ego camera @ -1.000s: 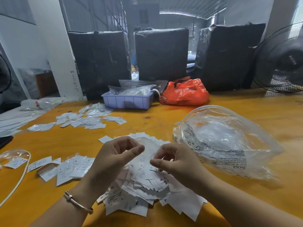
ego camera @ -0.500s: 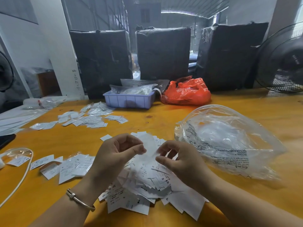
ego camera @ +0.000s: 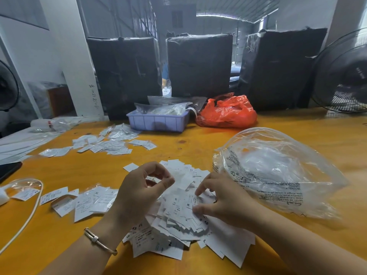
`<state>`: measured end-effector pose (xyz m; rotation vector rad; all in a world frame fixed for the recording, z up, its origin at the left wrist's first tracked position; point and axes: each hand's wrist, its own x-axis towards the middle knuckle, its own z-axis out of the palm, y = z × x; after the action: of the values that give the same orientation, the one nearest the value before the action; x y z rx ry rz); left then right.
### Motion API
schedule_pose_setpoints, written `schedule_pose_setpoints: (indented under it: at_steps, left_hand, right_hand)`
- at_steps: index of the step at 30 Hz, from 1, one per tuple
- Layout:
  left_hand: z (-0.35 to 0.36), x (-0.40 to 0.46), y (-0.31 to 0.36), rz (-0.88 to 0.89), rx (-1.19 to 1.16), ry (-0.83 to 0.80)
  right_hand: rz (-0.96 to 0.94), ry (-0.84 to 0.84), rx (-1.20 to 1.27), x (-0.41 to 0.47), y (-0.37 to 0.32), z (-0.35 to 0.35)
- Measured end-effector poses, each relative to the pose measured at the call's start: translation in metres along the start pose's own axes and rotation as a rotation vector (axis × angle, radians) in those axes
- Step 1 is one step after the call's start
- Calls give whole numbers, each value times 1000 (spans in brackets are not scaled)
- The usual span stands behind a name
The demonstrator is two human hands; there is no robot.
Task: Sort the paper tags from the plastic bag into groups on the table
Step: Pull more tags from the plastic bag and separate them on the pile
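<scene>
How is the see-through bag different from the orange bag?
The clear plastic bag lies near the right hand, while the orange bag sits farther back beside the blue tray. The clear plastic bag is see-through with black printed writing; the orange bag is solid-coloured, with no writing showing. The clear plastic bag looks puffed and bigger in view; the orange bag is crumpled. Both are thin plastic on the yellow table.

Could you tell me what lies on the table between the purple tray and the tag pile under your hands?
In the head view, only bare table lies between the purple tray and the tag pile.
</scene>
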<state>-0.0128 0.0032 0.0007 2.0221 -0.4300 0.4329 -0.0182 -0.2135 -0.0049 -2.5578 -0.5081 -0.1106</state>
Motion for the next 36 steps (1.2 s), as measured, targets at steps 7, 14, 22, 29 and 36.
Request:
schedule_pose_setpoints:
  at_steps: [7, 14, 22, 29, 36]
  left_hand:
    - [3, -4, 1, 87, 90, -61]
    - [3, -5, 0, 172, 174, -73]
    - [1, -4, -1, 232, 223, -27]
    - [2, -3, 1, 261, 242, 1]
    - [3, -4, 1, 287, 262, 33]
  right_hand:
    - [34, 39, 64, 2, 0, 1]
    - [22, 145, 215, -1, 2, -1]
    - [-54, 466, 633, -2, -5, -12]
    - [68, 271, 943, -6, -13, -18]
    - [264, -147, 1206, -4, -17, -22]
